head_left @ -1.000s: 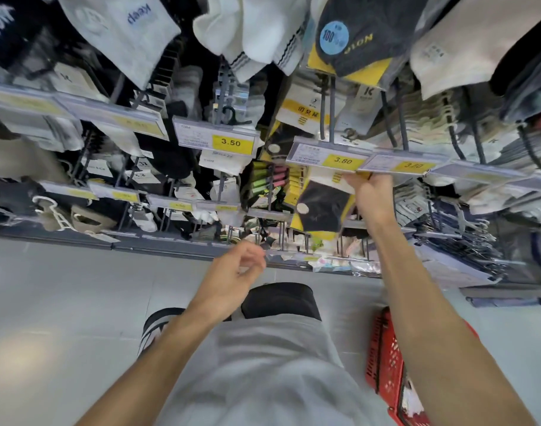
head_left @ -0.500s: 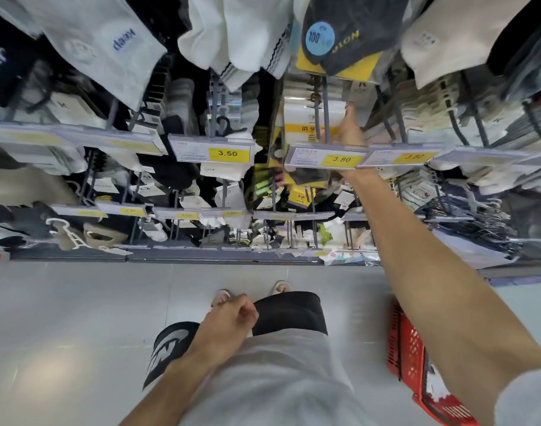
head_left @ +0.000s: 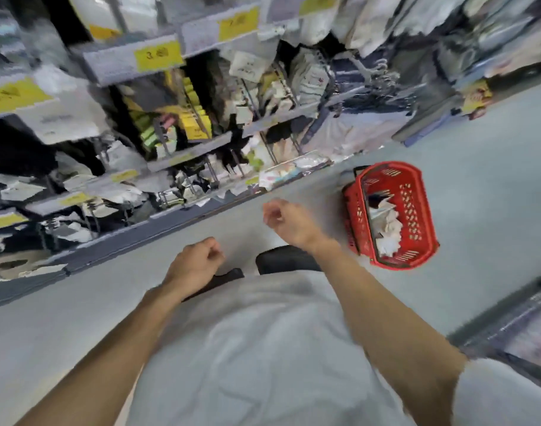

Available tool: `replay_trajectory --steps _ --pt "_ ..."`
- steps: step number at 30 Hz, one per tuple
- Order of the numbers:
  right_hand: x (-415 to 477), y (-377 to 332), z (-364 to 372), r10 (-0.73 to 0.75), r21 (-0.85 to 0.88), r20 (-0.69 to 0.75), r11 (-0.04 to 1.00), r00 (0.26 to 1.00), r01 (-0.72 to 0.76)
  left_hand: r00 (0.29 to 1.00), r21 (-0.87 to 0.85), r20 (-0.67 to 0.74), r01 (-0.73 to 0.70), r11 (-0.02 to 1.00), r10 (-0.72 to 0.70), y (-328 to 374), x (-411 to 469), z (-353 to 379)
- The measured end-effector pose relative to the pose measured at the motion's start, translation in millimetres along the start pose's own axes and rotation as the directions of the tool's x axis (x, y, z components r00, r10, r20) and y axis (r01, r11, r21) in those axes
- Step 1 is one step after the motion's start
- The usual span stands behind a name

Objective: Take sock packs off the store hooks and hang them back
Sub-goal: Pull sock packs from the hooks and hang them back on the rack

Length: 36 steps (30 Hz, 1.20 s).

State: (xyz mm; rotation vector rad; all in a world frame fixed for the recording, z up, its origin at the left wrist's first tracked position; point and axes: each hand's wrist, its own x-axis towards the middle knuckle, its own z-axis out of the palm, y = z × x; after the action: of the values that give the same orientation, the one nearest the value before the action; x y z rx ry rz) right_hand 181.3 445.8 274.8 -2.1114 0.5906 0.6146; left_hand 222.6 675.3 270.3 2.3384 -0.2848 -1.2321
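Observation:
The frame is blurred by motion. Sock packs in yellow and black wrappers [head_left: 192, 118] hang on hooks in the display rack, under yellow price tags [head_left: 158, 55]. My left hand [head_left: 195, 262] is low over the floor, fingers curled shut with nothing in them. My right hand [head_left: 289, 221] is also down in front of me, away from the rack, fingers loosely curled and holding nothing. Both hands are well below the hooks.
A red shopping basket [head_left: 417, 195] with light-coloured packs inside stands on the grey floor to my right. The rack's dark base rail [head_left: 140, 235] runs diagonally across the view. Another low display [head_left: 515, 327] sits at the lower right.
My right hand has dropped from the upper hook by the 3.80 tag to waist height, with nothing in it. The view has swung right, bringing the red basket into sight.

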Motion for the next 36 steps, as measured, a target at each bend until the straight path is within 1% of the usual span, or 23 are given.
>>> replay_trajectory --steps 2,3,5,7,10,13,16,18,21,24,28,30,31,34,36 --pt "-30.9 71.4 -14.4 0.151 0.024 0.008 0.988 0.988 -0.151 0.999 0.104 0.035 -0.023 0.994 0.02 25.5 13.1 18.2" --pt "-45.5 107.2 -23.8 0.206 0.038 -0.011 0.978 0.978 -0.206 0.998 0.151 0.049 -0.043 0.988 0.036 42.3 20.4 29.9" --pt "-74.1 174.4 -45.4 0.325 0.077 -0.082 0.945 0.942 -0.319 0.995 0.225 0.079 -0.08 0.971 0.063 82.3 36.9 61.0" --pt "-94.9 237.2 -68.1 0.396 0.126 -0.151 0.917 0.906 -0.379 0.99 0.299 0.118 -0.107 0.948 0.074 125.9 55.6 101.2" --pt "-117.2 319.3 -103.2 0.444 0.166 -0.176 0.893 0.879 -0.418 0.974 0.342 0.225 -0.1 0.934 0.022 191.9 80.9 171.1" --pt "-133.7 389.0 -133.3 0.498 0.243 -0.12 0.853 0.859 -0.461 0.934 0.349 0.354 -0.097 0.932 -0.035 245.3 101.0 236.3" --pt "-138.1 451.4 -152.5 0.55 0.31 -0.062 0.804 0.833 -0.508 0.872 0.363 0.48 -0.099 0.926 -0.096 294.2 125.6 292.9" --pt "-130.9 486.3 -161.7 0.579 0.359 -0.039 0.769 0.815 -0.529 0.844 0.357 0.53 -0.138 0.924 -0.079 328.4 146.0 327.6" --pt "-103.4 534.9 -164.3 0.622 0.443 -0.043 0.714 0.782 -0.543 0.838 0.304 0.546 -0.19 0.933 -0.007 369.6 190.7 381.0" --pt "-56.6 579.4 -151.9 0.684 0.568 -0.068 0.625 0.726 -0.536 0.815 0.275 0.579 -0.232 0.933 0.032 389.7 258.1 436.9" --pt "9.3 625.9 -127.9 0.729 0.718 -0.114 0.53 0.675 -0.451 0.855 0.299 0.518 -0.216 0.929 0.032 394.6 351.7 494.6" --pt "46.5 653.6 -113.1 0.767 0.778 -0.129 0.471 0.628 -0.416 0.87 0.317 0.489 -0.243 0.917 0.062 386.9 402.0 525.0" --pt "65.3 668.4 -106.5 0.795 0.805 -0.132 0.434 0.592 -0.404 0.872 0.329 0.482 -0.266 0.906 0.081 383.6 425.3 540.2" --pt "116.0 711.8 -94.2 0.888 0.891 -0.125 0.297 0.443 -0.343 0.877 0.358 0.47 -0.289 0.888 0.096 377.6 483.8 582.7" --pt "143.9 739.0 -90.0 0.937 0.924 -0.084 0.2 0.34 -0.325 0.884 0.398 0.458 -0.297 0.868 0.093 374.9 513.3 606.5"
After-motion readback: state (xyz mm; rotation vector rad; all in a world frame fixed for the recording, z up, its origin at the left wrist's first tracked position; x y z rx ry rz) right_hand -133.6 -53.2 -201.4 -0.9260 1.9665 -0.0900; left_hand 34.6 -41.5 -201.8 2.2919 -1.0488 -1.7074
